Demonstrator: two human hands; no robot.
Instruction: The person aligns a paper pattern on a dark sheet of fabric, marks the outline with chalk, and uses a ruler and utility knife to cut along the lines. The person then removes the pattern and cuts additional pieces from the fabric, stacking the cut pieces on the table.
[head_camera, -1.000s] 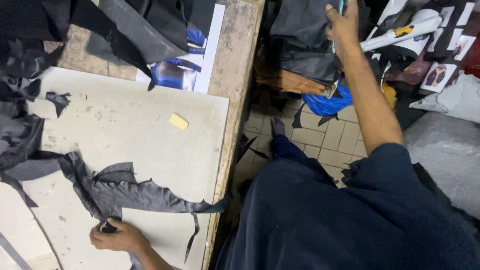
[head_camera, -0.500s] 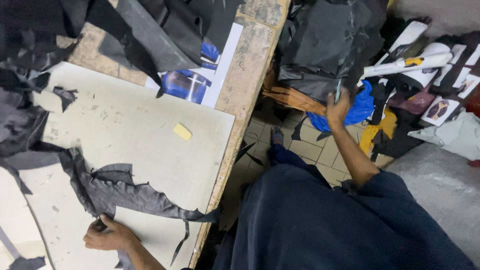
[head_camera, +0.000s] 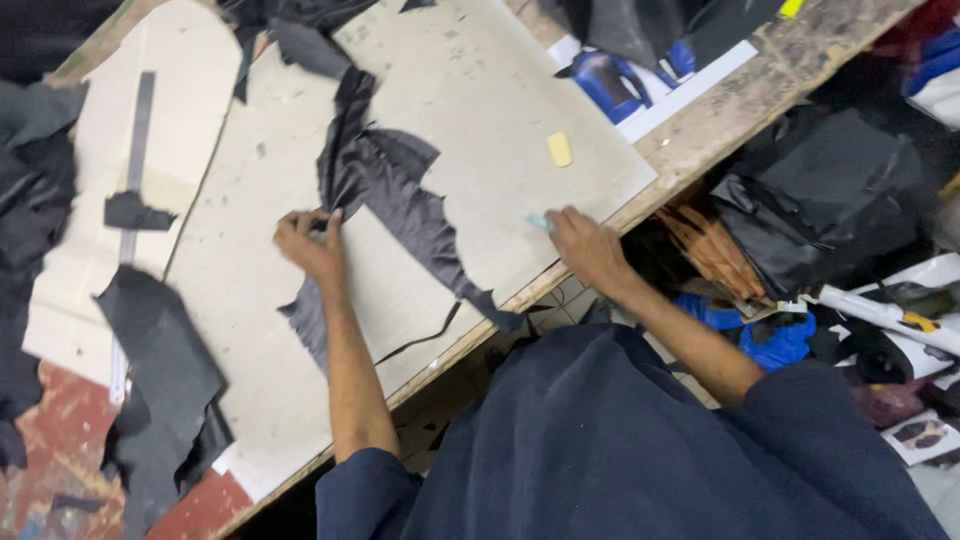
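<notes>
While the left hand (head_camera: 312, 243) pinches the black leather scrap (head_camera: 400, 205) mid-tabletop (head_camera: 250, 330), the right hand (head_camera: 585, 243) grips a small pale-blue tool (head_camera: 540, 222) nearby; a loosened pinch could let the leather slide; the cut may stray.

Bare cutting board (head_camera: 500, 150) beyond right hand (head_camera: 585, 245) fingers; yellow block (head_camera: 560, 149) ahead; black leather scrap (head_camera: 400, 200) between both hands' fingers.

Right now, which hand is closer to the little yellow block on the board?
The right hand. It rests at the board's near edge, just below the yellow block. The left hand is farther off, across the board, pressing on the black leather piece.
</notes>
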